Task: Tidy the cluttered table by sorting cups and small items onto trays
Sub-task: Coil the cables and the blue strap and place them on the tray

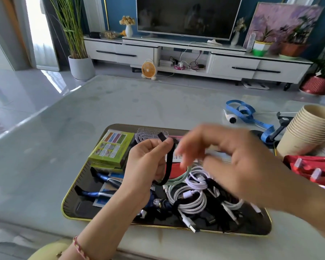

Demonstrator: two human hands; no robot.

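Two hands hover above a gold-rimmed tray (pixel 70 194) on the bench (pixel 101 102). Left hand (pixel 148 162) pinches a black strap (pixel 169 162); a mint cable (pixel 178 178) curves at its lower end. Right hand (pixel 233 162) is blurred, fingers bent; its grip cannot be told. White cables (pixel 188 197) and a green box (pixel 111 147) lie in the tray. Stacked cups (pixel 306 132) stand to its right.

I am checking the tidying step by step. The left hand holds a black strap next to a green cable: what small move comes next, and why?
Probably the right hand should wrap the black strap round the green cable. The left hand pinches the strap's top end, the rest hangs loose by the cable, and the blurred right hand is near.
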